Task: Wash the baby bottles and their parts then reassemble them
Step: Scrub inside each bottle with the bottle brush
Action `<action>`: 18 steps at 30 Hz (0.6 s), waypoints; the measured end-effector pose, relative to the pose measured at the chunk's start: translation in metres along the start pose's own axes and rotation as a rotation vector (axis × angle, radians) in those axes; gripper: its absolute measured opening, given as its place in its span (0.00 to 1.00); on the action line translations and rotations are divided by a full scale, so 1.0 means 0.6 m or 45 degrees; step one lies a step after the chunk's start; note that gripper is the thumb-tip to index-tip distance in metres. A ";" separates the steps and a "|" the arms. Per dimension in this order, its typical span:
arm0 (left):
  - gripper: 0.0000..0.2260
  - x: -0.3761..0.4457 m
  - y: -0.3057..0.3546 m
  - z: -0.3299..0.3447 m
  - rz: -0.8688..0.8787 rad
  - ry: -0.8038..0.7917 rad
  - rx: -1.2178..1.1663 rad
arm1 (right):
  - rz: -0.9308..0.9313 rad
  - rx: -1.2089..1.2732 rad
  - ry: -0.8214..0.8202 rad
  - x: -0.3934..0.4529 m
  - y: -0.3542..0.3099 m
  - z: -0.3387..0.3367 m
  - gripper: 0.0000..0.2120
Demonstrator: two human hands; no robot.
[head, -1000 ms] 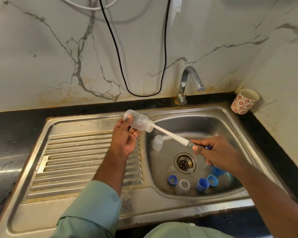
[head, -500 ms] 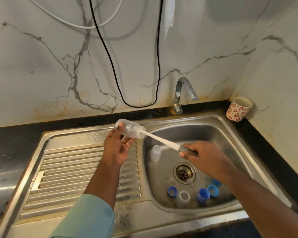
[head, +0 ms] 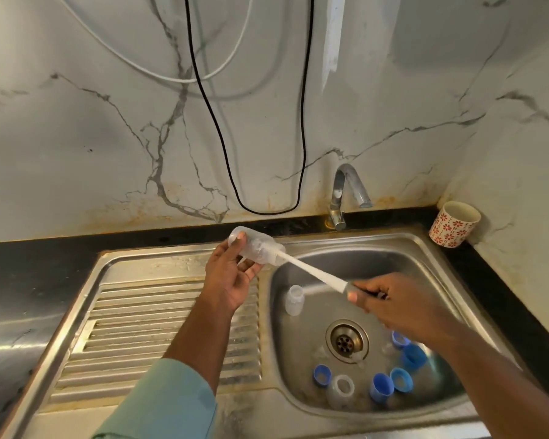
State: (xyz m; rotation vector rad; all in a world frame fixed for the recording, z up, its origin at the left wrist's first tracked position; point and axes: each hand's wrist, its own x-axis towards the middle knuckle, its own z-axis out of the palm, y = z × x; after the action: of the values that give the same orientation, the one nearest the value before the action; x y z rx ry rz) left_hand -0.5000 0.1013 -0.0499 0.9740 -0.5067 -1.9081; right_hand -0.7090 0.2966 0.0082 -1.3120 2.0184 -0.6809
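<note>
My left hand [head: 232, 280] grips a clear baby bottle [head: 257, 247] tilted on its side above the sink's back left rim. A white-handled bottle brush [head: 314, 274] runs into the bottle's mouth, its head inside. My right hand [head: 396, 307] grips the brush handle's end over the basin. A second clear bottle [head: 294, 301] stands upright in the basin at the left. Near the basin's front lie several blue caps and rings [head: 382, 388] and another clear bottle [head: 341, 391].
The steel sink [head: 476, 299] has a ribbed drainboard [head: 159, 331] at the left and a drain [head: 346, 340] in the middle. A tap [head: 346, 191] stands behind it, with no water running. A flowered cup [head: 455, 224] sits in the right corner. Cables hang on the wall.
The view has tilted up a little. Both hands keep their hold, and the brush has slid slightly inside the bottle.
</note>
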 end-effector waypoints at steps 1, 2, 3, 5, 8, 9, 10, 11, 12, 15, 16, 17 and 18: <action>0.19 -0.002 0.001 0.005 0.005 0.018 -0.018 | 0.014 0.039 -0.011 0.000 -0.002 -0.006 0.03; 0.19 -0.003 0.002 0.011 0.012 0.037 -0.030 | 0.026 0.070 -0.008 0.002 -0.001 -0.014 0.02; 0.18 -0.007 0.000 0.017 0.023 0.054 -0.035 | 0.035 0.060 0.009 0.005 0.001 -0.024 0.02; 0.19 -0.013 -0.010 0.026 0.033 0.060 -0.052 | 0.036 0.029 0.025 0.008 0.000 -0.039 0.03; 0.19 -0.021 -0.021 0.040 0.054 0.047 -0.084 | 0.051 0.118 -0.042 0.008 0.007 -0.034 0.02; 0.19 -0.024 -0.024 0.044 0.064 0.054 -0.103 | 0.081 0.144 -0.068 0.004 0.013 -0.034 0.03; 0.19 -0.026 -0.026 0.048 0.082 0.061 -0.138 | 0.106 0.149 -0.077 0.003 0.019 -0.037 0.05; 0.20 -0.028 -0.030 0.048 0.112 0.073 -0.173 | 0.124 0.144 -0.069 0.003 0.022 -0.040 0.06; 0.22 -0.033 -0.035 0.048 0.133 0.081 -0.200 | 0.124 0.122 -0.038 0.003 0.025 -0.042 0.07; 0.29 -0.045 -0.058 0.054 0.118 0.069 -0.232 | 0.057 0.111 -0.023 0.000 0.025 -0.039 0.05; 0.31 -0.043 -0.066 0.056 0.122 0.062 -0.252 | 0.062 0.130 -0.052 -0.002 0.025 -0.038 0.05; 0.30 -0.037 -0.070 0.055 0.134 0.050 -0.261 | 0.078 0.146 -0.089 -0.002 0.026 -0.038 0.05; 0.27 -0.031 -0.075 0.053 0.150 0.049 -0.269 | 0.090 0.127 -0.117 0.000 0.030 -0.042 0.05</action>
State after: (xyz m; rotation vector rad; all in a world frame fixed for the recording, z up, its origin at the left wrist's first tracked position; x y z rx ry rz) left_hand -0.5440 0.1386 -0.0532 0.8236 -0.3253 -1.7930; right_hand -0.7387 0.3052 0.0122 -1.1872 1.9225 -0.6679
